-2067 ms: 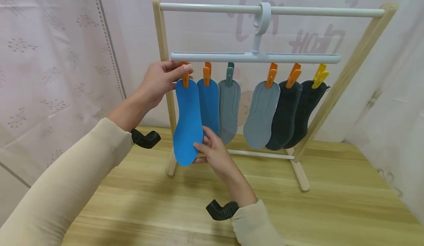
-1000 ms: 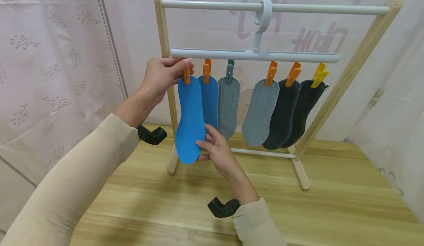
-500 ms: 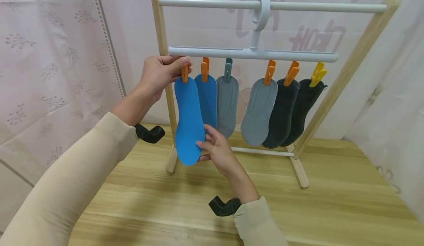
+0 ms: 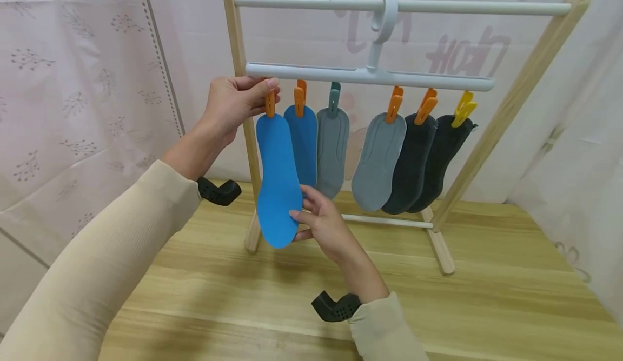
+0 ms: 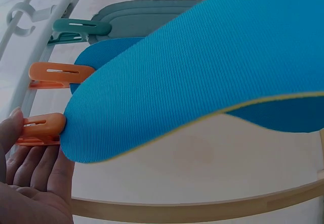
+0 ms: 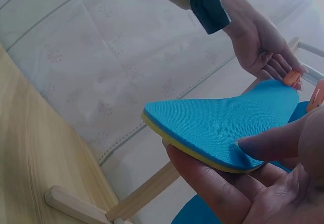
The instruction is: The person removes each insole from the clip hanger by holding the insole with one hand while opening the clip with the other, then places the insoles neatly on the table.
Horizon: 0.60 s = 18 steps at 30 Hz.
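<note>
My left hand [image 4: 233,104] pinches the orange clothespin [image 4: 270,104] at the hanger's left end between thumb and fingers. Just below it is a blue insole [image 4: 278,182], its narrow top edge right at the clothespin's tip. In the left wrist view that tip [image 5: 62,122] meets the insole's rounded end. Lower down, my right hand [image 4: 328,226] grips the insole's wide end, thumb on the blue face and fingers behind. The right wrist view shows the insole's yellow underside edge [image 6: 187,150]. A second blue insole [image 4: 303,145] hangs from another orange clothespin [image 4: 299,101], partly behind the first.
A grey hanger [image 4: 336,73] hooks over the white bar [image 4: 462,7] of a wooden rack [image 4: 516,101]. Grey insoles [image 4: 379,161] and black insoles [image 4: 413,166] hang from more clothespins to the right. The rack stands on a wooden table [image 4: 272,307] before a patterned curtain [image 4: 97,53].
The front blue insole has moved down relative to its clothespin, which now overlaps only its top edge. The hanger's left end has tilted up slightly. Both hands keep their grips.
</note>
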Available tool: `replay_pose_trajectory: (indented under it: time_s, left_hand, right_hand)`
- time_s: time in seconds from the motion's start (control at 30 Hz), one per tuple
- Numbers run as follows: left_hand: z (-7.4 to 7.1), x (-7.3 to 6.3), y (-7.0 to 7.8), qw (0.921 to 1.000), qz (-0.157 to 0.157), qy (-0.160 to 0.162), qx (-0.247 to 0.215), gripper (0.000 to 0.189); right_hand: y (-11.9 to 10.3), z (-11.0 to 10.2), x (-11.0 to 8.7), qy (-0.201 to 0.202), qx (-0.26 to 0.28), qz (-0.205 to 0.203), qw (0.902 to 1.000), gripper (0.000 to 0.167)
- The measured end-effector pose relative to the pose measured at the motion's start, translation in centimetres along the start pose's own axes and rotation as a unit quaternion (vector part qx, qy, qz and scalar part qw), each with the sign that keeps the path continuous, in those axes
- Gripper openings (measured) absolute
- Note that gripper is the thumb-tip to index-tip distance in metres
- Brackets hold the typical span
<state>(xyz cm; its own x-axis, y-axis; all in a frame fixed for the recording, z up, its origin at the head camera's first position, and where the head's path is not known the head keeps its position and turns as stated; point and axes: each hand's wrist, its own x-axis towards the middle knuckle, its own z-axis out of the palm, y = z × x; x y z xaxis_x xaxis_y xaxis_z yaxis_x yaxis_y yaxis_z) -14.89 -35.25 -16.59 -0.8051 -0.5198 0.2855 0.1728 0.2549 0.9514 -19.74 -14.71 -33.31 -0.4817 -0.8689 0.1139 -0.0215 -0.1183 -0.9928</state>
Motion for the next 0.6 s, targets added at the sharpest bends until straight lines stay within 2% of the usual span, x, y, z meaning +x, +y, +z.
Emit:
replay_pose_trajectory:
  time_s: [0.2, 0.6]
  left_hand:
    - [0.3, 0.2, 0.0, 1.0000, -0.002, -0.002, -0.001, 0.040]
    - [0.4, 0.3, -0.3, 0.9999, -0.012, -0.006, -0.008, 0.039]
  right_hand:
    - [-0.3, -0.4, -0.9, 0.008, -0.001, 0.012, 0.9999, 0.055]
    - [-0.1, -0.6, -2.5, -0.006, -0.008, 0.014, 0.9999, 0.056]
